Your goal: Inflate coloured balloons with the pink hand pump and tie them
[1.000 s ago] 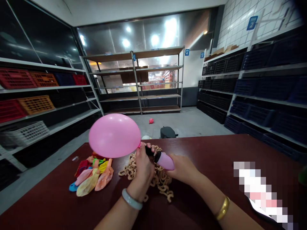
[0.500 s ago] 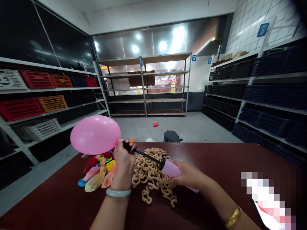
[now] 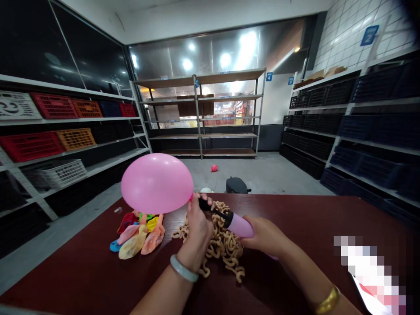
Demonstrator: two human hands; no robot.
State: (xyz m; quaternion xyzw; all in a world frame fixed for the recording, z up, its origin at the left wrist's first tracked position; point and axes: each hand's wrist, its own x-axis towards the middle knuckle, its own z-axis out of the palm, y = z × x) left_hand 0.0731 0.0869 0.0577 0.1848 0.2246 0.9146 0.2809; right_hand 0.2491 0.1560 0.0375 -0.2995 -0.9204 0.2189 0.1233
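A pink balloon [image 3: 156, 183], round and inflated, sits on the black end of a hand pump [image 3: 241, 225]. My left hand [image 3: 198, 221] is closed around that black end, with its fingers at the balloon's neck. My right hand [image 3: 262, 236] grips the pump's pink barrel. Between the hands, a short length of black rod shows. Below them lies a heap of tan, curled pieces [image 3: 226, 251] on the dark red table [image 3: 295, 218], partly hidden by my left hand. Several limp balloons [image 3: 131, 240] in mixed colours lie left of my left wrist.
A partly pixelated white item [image 3: 370, 280] lies at the table's right. Past the far edge, a dark grey bag-like object [image 3: 236, 185] and a small red ball-like object [image 3: 214, 168] are on the floor. Shelves with crates [image 3: 54, 106] line both sides; a metal rack [image 3: 198, 113] stands behind.
My left hand and the balloon have moved right, toward my right hand. Less of the pump's black rod shows, and the balloon looks slightly bigger.
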